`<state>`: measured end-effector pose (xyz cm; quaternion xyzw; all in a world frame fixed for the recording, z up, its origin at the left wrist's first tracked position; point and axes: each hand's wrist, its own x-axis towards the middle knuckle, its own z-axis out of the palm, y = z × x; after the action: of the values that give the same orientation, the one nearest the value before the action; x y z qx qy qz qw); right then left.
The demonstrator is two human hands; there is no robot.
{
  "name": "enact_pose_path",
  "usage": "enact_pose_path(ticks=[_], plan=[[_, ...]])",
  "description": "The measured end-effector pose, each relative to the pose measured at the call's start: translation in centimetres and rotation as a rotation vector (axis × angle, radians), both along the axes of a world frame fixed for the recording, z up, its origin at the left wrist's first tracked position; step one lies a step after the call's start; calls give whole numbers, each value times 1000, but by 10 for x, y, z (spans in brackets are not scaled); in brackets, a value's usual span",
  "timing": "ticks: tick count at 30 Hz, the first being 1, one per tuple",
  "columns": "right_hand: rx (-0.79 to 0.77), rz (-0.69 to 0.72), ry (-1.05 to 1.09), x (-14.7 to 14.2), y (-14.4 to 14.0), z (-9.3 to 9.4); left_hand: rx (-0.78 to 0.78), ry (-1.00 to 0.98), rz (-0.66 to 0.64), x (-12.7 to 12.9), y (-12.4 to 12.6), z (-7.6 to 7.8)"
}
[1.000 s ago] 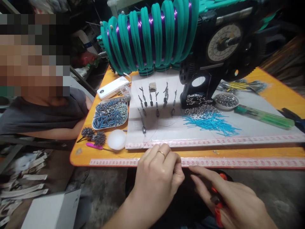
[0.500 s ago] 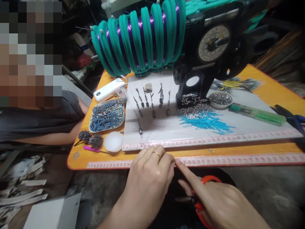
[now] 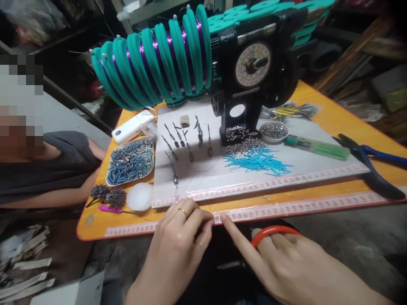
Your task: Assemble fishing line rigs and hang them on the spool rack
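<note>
Red-handled scissors, partly hidden, blade leftward, near a pinkish measuring tape along the table edge

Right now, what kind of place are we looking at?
Probably a small workshop: teal spools wound with purple line sit on a black geared machine, measuring tape runs along the edge of the orange table, and pliers lie on it.
</note>
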<state>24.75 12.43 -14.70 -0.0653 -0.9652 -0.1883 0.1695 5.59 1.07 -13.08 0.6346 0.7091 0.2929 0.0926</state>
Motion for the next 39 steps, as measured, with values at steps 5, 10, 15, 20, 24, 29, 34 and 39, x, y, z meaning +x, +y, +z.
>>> enact_pose_path(ticks=[5, 10, 15, 20, 24, 29, 34, 39], plan=[[-10, 3, 9, -1, 0, -3, -2, -6, -8, -1, 2, -2], [20, -13, 5, -2, -4, -2, -12, -6, -10, -2, 2, -2], [54, -11, 9, -4, -4, 2, -2, 14, -17, -2, 1, -1], [86, -17, 33, -5, -2, 5, -3, 34, -28, -2, 3, 0], [90, -15, 6, -4, -4, 5, -5, 45, -31, -2, 4, 0], [101, -25, 1, -4, -8, 3, -11, 48, -38, -2, 3, -1], [86, -12, 20, -7, -8, 0, -18, 37, -45, -3, 3, -1], [92, 42, -37, -7, -5, 5, -13, 47, -48, -3, 4, 0]])
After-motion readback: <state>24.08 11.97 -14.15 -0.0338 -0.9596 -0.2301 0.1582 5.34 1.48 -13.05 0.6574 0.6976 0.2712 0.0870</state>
